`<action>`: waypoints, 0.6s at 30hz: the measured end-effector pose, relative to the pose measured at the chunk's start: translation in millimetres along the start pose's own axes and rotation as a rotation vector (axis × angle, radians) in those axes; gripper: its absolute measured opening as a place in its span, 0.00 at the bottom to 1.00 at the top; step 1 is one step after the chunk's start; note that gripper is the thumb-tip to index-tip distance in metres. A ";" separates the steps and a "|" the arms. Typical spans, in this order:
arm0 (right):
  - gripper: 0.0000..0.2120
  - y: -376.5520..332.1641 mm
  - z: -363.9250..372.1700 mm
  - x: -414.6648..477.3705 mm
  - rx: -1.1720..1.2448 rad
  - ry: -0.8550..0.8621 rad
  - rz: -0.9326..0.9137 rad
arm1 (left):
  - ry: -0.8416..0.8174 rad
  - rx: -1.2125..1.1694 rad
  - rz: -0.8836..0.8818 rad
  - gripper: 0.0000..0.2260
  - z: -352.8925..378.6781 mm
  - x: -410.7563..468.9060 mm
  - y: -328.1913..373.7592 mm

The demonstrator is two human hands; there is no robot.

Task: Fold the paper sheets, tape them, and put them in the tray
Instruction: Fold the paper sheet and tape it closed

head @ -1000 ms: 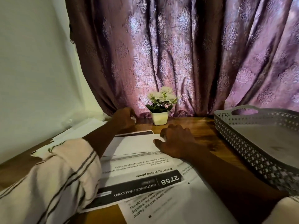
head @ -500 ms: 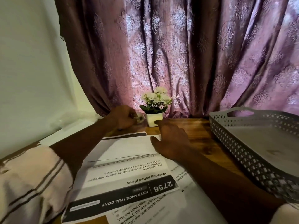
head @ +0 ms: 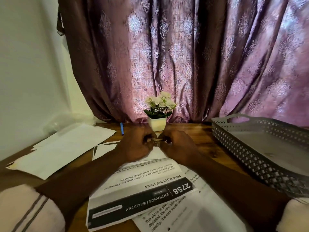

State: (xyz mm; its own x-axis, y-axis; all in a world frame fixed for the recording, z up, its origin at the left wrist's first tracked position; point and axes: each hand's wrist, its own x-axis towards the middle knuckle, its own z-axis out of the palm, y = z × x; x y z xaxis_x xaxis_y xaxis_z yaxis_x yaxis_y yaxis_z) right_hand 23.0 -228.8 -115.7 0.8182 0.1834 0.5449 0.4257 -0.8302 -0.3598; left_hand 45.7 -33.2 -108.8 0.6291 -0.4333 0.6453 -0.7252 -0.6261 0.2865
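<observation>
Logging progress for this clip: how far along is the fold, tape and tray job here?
Done: the printed sheet lies folded over. In hand: the left hand and right hand both pinch a small object above it, too blurred to name, possibly tape. Left: no tape shows on the sheet, no paper shows in the tray, and more white sheets lie flat at the left.

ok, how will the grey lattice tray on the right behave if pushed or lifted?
The tray looks empty with perforated, plastic-looking walls: probably light. Broad flat base: unlikely to tip. Would likely slide on the wooden table.
</observation>
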 end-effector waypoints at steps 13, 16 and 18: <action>0.19 4.7 0.7 0.5 0.047 0.078 -0.001 | 0.232 -0.187 -0.417 0.08 -10.1 4.8 -42.7; 0.13 -6.9 -7.6 9.4 -0.055 0.055 -0.009 | 0.299 -0.370 -0.607 0.09 -5.7 4.4 -53.1; 0.15 -23.1 -11.7 25.7 -0.175 -0.035 0.001 | 0.336 -0.477 -0.688 0.09 -4.7 6.3 -57.8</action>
State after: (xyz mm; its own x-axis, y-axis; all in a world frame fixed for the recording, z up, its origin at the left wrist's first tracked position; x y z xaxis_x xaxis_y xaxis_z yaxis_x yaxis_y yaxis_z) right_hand 29.7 -211.1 -84.5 0.8328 0.1986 0.5167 0.3537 -0.9089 -0.2208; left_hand 90.3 3.3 -118.0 0.9063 0.1968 0.3739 -0.3044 -0.3095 0.9009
